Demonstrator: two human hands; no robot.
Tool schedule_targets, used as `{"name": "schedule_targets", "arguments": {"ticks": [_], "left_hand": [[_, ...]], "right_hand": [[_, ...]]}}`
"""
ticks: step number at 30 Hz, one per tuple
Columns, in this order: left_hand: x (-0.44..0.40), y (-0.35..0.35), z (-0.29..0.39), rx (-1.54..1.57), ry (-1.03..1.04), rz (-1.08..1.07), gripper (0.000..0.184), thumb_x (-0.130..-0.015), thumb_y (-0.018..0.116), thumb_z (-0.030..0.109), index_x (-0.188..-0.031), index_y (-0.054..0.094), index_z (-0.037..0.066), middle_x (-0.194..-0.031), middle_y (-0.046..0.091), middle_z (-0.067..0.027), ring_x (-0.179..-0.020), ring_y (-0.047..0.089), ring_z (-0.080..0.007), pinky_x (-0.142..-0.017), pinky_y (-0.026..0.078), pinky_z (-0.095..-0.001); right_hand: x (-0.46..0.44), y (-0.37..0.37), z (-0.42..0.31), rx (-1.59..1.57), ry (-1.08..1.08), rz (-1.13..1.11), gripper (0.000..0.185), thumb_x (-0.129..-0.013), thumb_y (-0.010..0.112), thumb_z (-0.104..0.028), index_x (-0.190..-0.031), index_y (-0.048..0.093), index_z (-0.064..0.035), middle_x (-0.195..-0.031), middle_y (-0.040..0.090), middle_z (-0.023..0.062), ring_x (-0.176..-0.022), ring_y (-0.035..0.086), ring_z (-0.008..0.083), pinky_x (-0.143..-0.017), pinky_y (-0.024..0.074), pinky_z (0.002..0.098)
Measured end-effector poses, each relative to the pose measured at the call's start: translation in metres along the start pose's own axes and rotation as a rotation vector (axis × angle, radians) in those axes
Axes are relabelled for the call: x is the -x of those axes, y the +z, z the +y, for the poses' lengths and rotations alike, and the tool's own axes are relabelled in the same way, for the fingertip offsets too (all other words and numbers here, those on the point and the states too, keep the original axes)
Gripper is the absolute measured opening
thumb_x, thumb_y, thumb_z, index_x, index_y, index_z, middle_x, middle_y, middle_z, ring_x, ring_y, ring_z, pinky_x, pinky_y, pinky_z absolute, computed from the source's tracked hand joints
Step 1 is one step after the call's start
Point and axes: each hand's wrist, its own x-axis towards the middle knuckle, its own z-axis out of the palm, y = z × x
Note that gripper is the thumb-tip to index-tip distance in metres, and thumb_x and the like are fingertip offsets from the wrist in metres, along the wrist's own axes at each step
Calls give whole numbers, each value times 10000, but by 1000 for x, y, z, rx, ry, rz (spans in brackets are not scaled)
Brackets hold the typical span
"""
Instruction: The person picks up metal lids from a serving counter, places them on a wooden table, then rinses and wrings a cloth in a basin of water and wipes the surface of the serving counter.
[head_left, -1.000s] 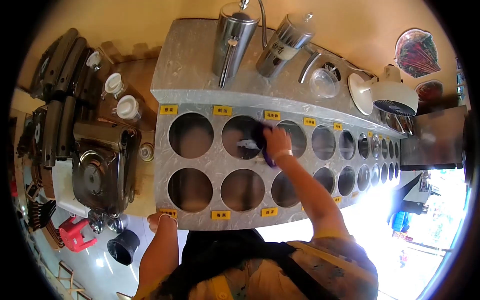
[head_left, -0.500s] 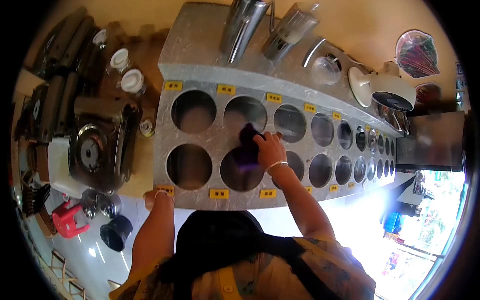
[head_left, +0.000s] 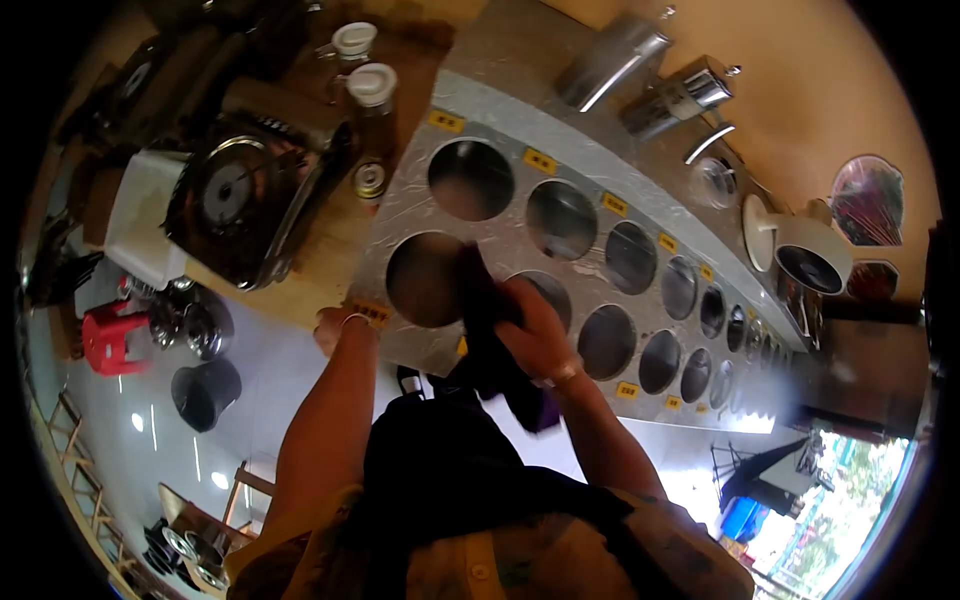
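A dark purple cloth [head_left: 485, 310] is bunched in my right hand [head_left: 537, 335], its fingers closed round it. The cloth hangs over the front of the metal counter [head_left: 395, 345], its lower end past the edge. Beside it, a round opening [head_left: 427, 279] in the near row is partly covered by the cloth; another opening [head_left: 545, 296] lies partly behind my right hand. At the counter's front left corner, my left hand [head_left: 331, 328] is curled on the edge next to a yellow label [head_left: 370, 311].
A portable gas stove [head_left: 228, 190] and a white tray [head_left: 145, 225] stand to the left, near lidded jugs [head_left: 372, 88]. Metal pitchers [head_left: 612, 62] and a white fan [head_left: 808, 250] line the back ledge. A red stool [head_left: 105, 338] and black bin [head_left: 206, 393] are on the floor.
My right hand has drawn the cloth from between the two rows of openings towards the counter's front edge. The view has turned and shifted left; my left hand stays at the corner.
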Motion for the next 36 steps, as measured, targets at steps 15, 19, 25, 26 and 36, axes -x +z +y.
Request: {"name": "schedule_targets", "arguments": {"ticks": [15,19,25,26,36], "left_hand": [[-192,-152,-188,239,-581,-551,138,-761,399,97,-787,521,39,-664,566,-91,-581,568,-226,-546,517,-332],[-205,-136,-189,204,-536,-657,152,-768,382,102,-771,517,32,-646,560,-90,-563,561,-223,-536,519,-332],[-152,-90,-167,111,-281,-942,149,-754,447,87,-846,530,5,-735,559,-107,-649,560,-218,-603,513,-340],[-149,-88,-169,113,-280,-953,149,-754,447,87,-846,530,5,-735,559,-107,-649,560,-218,-603,513,-340],[-128,-101,-179,68,-235,-995,168,-758,444,85,-884,524,7,-768,551,-112,-692,549,-236,-620,499,-345]], "right_hand": [[75,111,64,581,-468,36,256,-597,543,-104,-838,551,-188,-859,473,65,-779,473,224,-617,394,339],[156,41,131,664,-245,113,204,-618,532,-79,-801,585,-153,-828,497,94,-793,503,262,-666,418,365],[263,-91,180,835,606,420,237,-638,523,-97,-874,535,-115,-861,505,125,-814,519,326,-665,424,438],[259,-106,153,805,611,477,263,-633,521,-107,-896,528,-120,-881,505,123,-830,521,328,-670,427,447],[169,7,129,671,258,283,167,-652,511,-96,-816,498,-125,-860,487,83,-813,514,280,-600,444,417]]}}
